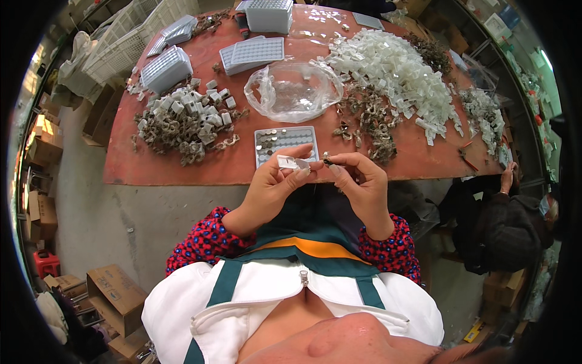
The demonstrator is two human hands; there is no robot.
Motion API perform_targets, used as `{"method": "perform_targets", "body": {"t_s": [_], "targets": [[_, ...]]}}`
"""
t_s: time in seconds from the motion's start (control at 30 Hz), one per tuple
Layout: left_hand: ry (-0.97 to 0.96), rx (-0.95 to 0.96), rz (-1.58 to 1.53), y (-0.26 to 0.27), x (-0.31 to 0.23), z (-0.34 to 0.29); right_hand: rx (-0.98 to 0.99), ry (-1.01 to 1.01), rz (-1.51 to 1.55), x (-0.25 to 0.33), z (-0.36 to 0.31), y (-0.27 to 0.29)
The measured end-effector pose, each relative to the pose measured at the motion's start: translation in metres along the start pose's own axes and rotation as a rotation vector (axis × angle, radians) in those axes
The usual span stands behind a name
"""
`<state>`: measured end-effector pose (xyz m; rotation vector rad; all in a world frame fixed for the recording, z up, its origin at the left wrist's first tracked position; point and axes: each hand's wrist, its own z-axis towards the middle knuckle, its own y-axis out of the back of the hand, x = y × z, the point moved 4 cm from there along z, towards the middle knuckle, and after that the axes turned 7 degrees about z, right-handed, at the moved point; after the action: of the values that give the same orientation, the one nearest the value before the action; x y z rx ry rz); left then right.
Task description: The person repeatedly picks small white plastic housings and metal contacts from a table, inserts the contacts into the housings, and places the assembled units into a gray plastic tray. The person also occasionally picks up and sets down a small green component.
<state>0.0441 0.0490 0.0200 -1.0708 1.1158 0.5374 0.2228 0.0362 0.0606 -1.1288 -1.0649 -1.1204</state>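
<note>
My left hand [270,191] pinches a small white plastic housing [287,162] with a clear piece at its end. Close beside it, my right hand [368,188] has thumb and forefinger closed on a small dark-and-metal part [327,160]; its exact kind is too small to make out. Both hands are over the table's near edge, fingertips almost touching. Just behind them lies a white tray [306,144] with round recesses. Several small grey discs [265,144] sit in its left part. My left fingers hide some of the tray's near side.
Behind the tray rests a clear plastic bag [294,94]. White blocks and brown tangled bits [182,124] are heaped at left, clear plastic pieces [388,70] at right. Stacked trays [270,17] stand at the back. Red-handled pliers [467,159] lie far right, near another person [506,224].
</note>
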Motion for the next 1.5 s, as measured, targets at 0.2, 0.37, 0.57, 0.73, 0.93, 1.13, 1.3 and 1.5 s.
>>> {"method": "perform_targets", "body": {"t_s": [0.2,0.37,0.57,0.73,0.93,1.13,1.3,1.5], "targets": [[-0.209,-0.13,0.114,0.011,0.002,-0.005,0.065,0.288,-0.333,0.015,0.001,-0.011],[-0.314,-0.163,0.184,0.013,0.002,-0.008,0.117,0.511,-0.549,0.027,-0.001,-0.024],[-0.415,-0.188,0.268,0.013,-0.001,-0.007,0.1,0.436,-0.52,0.027,-0.002,-0.028],[-0.362,-0.188,0.3,0.016,0.0,-0.008,0.044,0.436,-0.62,0.027,-0.003,-0.027],[-0.358,-0.183,0.276,0.014,0.002,-0.008,0.076,0.645,-0.729,0.034,-0.003,-0.03],[-0.404,-0.198,0.285,0.01,-0.001,-0.01,0.064,0.541,-0.568,0.029,-0.004,-0.032],[-0.404,-0.191,0.286,0.009,-0.002,-0.009,0.04,0.42,-0.513,0.024,-0.002,-0.031],[-0.37,-0.222,0.262,0.011,0.0,-0.009,0.086,0.312,-0.435,0.019,0.0,-0.031]]}}
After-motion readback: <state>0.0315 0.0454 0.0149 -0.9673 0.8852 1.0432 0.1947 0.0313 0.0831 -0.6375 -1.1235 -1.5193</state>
